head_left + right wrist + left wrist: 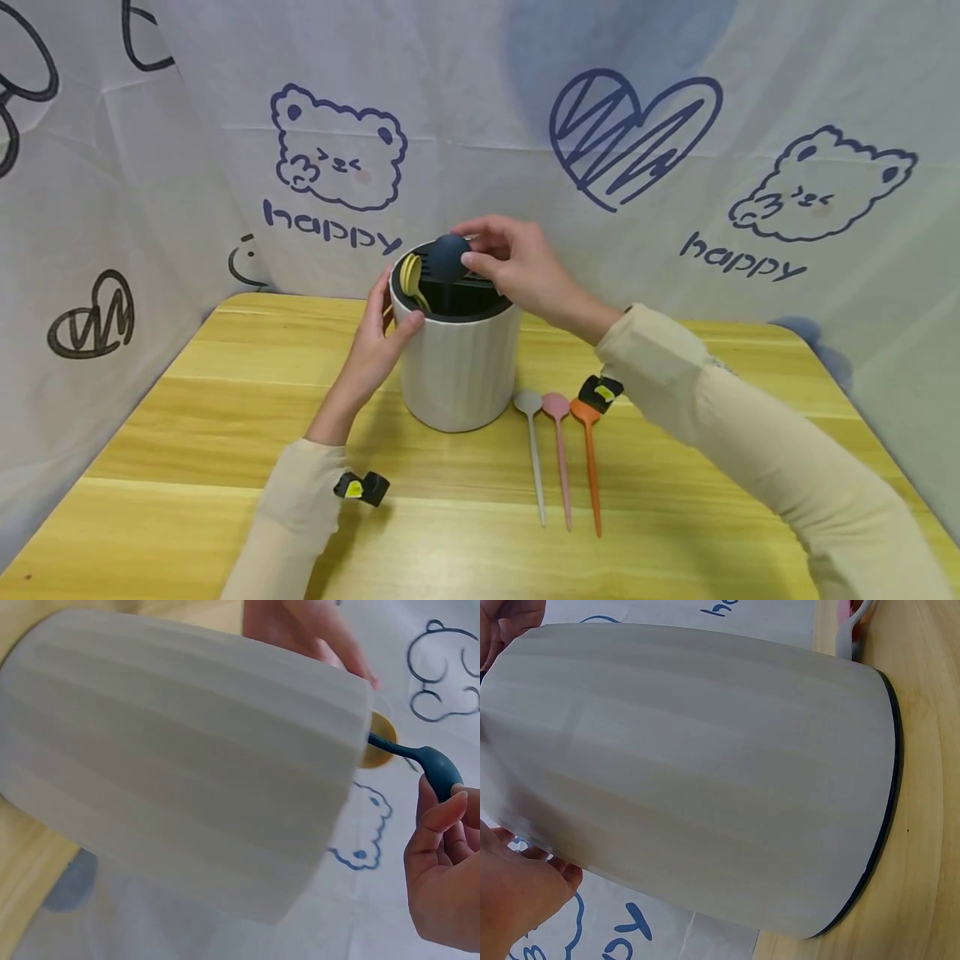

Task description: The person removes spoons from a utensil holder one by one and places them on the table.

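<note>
A white ribbed utensil holder (459,375) with a dark inside stands upright on the table. My left hand (377,346) grips it by the upper left side, thumb at the front near the rim. My right hand (528,265) pinches the bowl of a dark blue spoon (450,257) between thumb and fingers. In the right wrist view, the spoon's handle runs down past the holder's rim, and its lower end is hidden inside. Yellow spoons (410,279) lean bowl-up at the left inside the holder, beside a black slotted part.
To the right of the holder, a grey spoon (528,403), a pink spoon (556,407) and an orange spoon (586,412) lie side by side on the wooden table (465,533). A white cloth with drawings (480,100) hangs behind.
</note>
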Action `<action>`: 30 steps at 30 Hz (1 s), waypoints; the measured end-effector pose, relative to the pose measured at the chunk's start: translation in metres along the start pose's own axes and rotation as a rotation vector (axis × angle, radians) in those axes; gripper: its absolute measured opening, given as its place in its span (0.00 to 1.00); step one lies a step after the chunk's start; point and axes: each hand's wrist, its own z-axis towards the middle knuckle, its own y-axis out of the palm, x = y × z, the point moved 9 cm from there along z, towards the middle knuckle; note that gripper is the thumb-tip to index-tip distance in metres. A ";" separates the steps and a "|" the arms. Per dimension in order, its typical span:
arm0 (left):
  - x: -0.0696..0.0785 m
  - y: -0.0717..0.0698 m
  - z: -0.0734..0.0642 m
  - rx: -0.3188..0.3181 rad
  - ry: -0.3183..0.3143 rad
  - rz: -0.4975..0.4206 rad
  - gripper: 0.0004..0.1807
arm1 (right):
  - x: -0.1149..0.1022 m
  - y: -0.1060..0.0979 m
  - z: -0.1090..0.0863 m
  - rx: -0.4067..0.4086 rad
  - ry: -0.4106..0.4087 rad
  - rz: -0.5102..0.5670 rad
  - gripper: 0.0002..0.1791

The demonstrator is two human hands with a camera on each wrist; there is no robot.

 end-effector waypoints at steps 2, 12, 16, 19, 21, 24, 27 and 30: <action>0.000 0.000 0.000 0.004 0.007 0.004 0.50 | -0.005 -0.007 -0.001 0.015 -0.026 0.009 0.16; 0.000 0.000 0.000 0.003 0.016 0.003 0.49 | -0.030 -0.045 -0.001 0.121 -0.158 0.123 0.17; 0.001 0.000 -0.001 0.005 0.035 -0.003 0.51 | -0.032 -0.057 -0.002 0.177 -0.180 0.188 0.16; 0.001 -0.001 -0.001 0.008 0.042 -0.006 0.52 | -0.031 -0.064 -0.003 0.213 -0.189 0.238 0.16; 0.001 0.000 -0.002 0.006 0.044 -0.007 0.52 | -0.031 -0.069 -0.003 0.238 -0.190 0.263 0.16; 0.000 0.000 -0.002 0.003 0.040 -0.007 0.51 | -0.031 -0.078 -0.003 0.274 -0.198 0.305 0.16; -0.001 0.000 -0.002 0.006 0.037 -0.008 0.50 | -0.030 -0.086 -0.001 0.286 -0.182 0.367 0.16; 0.000 0.001 -0.001 0.009 0.036 -0.010 0.51 | -0.025 -0.091 0.001 0.286 -0.131 0.432 0.17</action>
